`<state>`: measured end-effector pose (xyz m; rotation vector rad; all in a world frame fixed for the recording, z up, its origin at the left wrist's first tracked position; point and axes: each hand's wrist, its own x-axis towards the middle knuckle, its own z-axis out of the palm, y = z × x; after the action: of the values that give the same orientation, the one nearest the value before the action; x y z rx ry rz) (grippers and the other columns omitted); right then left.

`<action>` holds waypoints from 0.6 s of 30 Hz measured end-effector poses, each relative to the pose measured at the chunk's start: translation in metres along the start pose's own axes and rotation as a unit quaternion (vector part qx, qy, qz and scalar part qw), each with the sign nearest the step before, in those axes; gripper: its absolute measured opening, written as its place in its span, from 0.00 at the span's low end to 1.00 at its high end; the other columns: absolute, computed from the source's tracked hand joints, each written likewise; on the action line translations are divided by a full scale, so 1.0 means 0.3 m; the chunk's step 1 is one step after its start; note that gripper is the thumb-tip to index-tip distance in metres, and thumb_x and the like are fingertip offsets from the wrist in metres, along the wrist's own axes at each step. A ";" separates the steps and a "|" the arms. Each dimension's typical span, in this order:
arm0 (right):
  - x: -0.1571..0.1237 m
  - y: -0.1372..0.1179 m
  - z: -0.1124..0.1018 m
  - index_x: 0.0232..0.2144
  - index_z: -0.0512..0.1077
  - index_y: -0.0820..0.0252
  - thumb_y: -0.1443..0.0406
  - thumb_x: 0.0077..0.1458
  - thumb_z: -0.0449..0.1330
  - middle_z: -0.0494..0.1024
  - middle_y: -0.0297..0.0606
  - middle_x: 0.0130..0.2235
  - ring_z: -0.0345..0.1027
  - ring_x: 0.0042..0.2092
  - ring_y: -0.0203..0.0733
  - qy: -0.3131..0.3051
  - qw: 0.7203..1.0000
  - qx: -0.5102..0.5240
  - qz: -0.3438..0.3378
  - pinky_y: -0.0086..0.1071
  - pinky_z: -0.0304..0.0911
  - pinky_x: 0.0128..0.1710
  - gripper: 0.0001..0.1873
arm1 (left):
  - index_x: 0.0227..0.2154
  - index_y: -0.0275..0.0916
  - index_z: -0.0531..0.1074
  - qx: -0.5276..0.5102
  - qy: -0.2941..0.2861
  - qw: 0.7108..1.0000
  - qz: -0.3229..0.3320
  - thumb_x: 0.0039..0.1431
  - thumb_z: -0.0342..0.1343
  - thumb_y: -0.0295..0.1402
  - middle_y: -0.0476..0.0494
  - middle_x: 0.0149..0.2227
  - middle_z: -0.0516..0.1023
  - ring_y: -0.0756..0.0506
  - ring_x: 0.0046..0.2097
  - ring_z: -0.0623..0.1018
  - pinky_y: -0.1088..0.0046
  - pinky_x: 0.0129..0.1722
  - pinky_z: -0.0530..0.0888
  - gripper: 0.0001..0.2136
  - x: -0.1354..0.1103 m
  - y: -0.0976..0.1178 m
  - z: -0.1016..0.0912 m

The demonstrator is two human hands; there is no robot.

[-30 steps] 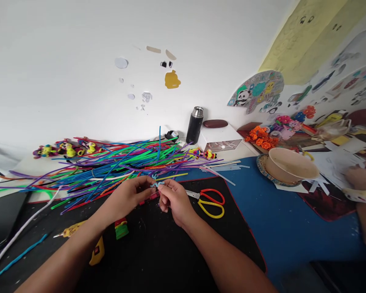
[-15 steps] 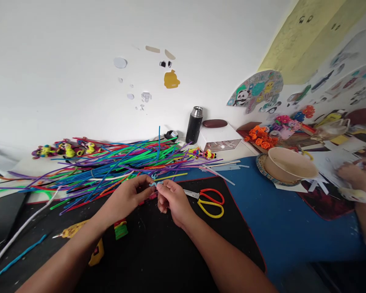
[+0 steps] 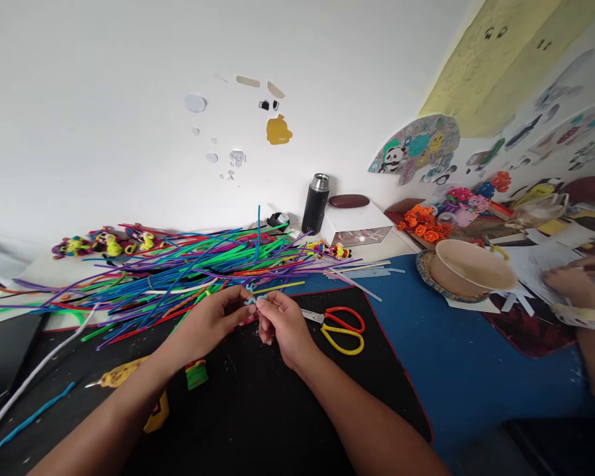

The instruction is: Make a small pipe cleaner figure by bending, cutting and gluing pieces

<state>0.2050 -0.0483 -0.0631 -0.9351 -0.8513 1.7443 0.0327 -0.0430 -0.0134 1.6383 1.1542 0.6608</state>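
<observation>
My left hand (image 3: 209, 322) and my right hand (image 3: 283, 324) meet over a black mat (image 3: 258, 410), fingertips pinched on a short, curled light-blue pipe cleaner (image 3: 252, 300) held between them. Just behind the hands lies a big heap of long pipe cleaners in many colours (image 3: 178, 268). Red and yellow scissors (image 3: 338, 325) lie right of my right hand.
A black flask (image 3: 317, 202) and a white box (image 3: 357, 223) stand at the wall. A beige bowl (image 3: 469, 266) sits on the blue tabletop. Another person's hands (image 3: 572, 285) work on papers at the far right. A yellow tool (image 3: 123, 373) and a green bundle (image 3: 197, 373) lie by my left forearm.
My hands stay in place; the fingers shift slightly on the blue piece. The other person's hand at the right has moved a little.
</observation>
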 end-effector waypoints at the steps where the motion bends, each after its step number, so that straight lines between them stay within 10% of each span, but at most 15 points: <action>1: -0.001 0.000 0.001 0.32 0.66 0.56 0.51 0.52 0.69 0.67 0.21 0.17 0.60 0.15 0.31 -0.001 1.000 -0.001 -0.001 0.24 0.48 0.14 0.19 | 0.38 0.42 0.73 0.008 0.005 1.000 -0.004 0.67 0.56 0.49 0.49 0.33 0.80 0.44 0.36 0.78 0.70 0.36 0.72 0.15 0.000 -0.001 0.001; 18: 0.001 0.000 -0.003 0.35 0.69 0.57 0.48 0.52 0.70 0.68 0.23 0.19 0.60 0.16 0.31 -0.015 1.000 0.009 0.013 0.24 0.49 0.14 0.22 | 0.36 0.43 0.78 0.097 0.034 0.994 0.048 0.69 0.55 0.42 0.51 0.34 0.83 0.46 0.35 0.79 0.73 0.37 0.72 0.11 -0.016 0.021 0.001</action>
<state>0.2056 -0.0480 -0.0636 -0.9131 -0.8443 1.7898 0.0334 -0.0479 -0.0072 1.8575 1.2246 0.6873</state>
